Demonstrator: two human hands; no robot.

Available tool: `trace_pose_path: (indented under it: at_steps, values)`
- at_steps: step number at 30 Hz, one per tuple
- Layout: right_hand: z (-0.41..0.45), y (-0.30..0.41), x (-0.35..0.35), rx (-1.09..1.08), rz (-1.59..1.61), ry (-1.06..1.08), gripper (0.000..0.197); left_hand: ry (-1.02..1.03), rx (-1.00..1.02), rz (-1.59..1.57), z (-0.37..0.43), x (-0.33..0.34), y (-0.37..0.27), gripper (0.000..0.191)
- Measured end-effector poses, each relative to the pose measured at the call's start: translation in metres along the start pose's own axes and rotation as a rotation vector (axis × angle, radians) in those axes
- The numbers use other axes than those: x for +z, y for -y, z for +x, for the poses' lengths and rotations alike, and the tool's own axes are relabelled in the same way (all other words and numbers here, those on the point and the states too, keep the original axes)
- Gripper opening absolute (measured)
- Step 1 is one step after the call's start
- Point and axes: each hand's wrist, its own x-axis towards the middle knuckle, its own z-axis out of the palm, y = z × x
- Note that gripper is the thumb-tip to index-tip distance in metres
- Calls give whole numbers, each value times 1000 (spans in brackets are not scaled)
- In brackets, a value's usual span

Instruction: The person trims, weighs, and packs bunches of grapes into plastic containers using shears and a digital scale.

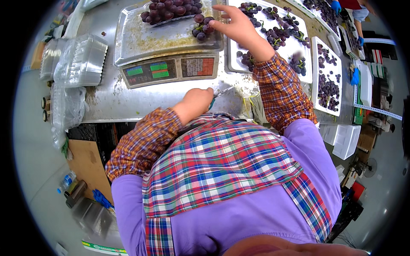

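Note:
My left hand (196, 101) is closed around small scissors (221, 92), whose blades point right over the metal table. My right hand (236, 27) has its fingers spread above the right edge of a digital weighing scale (131, 48). Its thumb tip meets a small cluster of dark grapes (201, 36) in view; whether it presses on them I cannot tell. On the scale's steel pan sits a clear plastic container (174, 21) heaped with purple grapes (169, 9). Right of the scale, a white tray (235, 64) holds loose grape clusters (277, 35).
Stacked clear plastic containers (85, 60) stand at the table's left, with a plastic bag (69, 105) below. A second white tray (334, 110) of grapes lies farther right. At the upper right are another person's blue-gloved hands (336, 6). Cardboard (86, 163) leans below the table.

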Motion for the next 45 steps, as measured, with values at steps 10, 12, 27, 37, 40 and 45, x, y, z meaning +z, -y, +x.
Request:
trace_pose_path:
  at_steps: [10,12,27,37,40,45]
  values:
    - [16,0,18,344,571,69,37,-435,-500,-804,-36,-84,-3,43]
    - [18,-11,35,213,477,66,45,-467,-487,-652,-26,-87,3,42]
    - [27,-28,46,337,692,193,34,-368,-492,-624,-6,-91,-3,32]
    - [14,-26,49,222,483,95,46,-408,-501,-370,10,-98,-2,29]
    - [13,-28,51,201,425,65,47,-395,-528,-438,8,-96,-3,29]
    - [12,-26,52,192,410,47,47,-403,-496,-386,14,-96,-1,30]
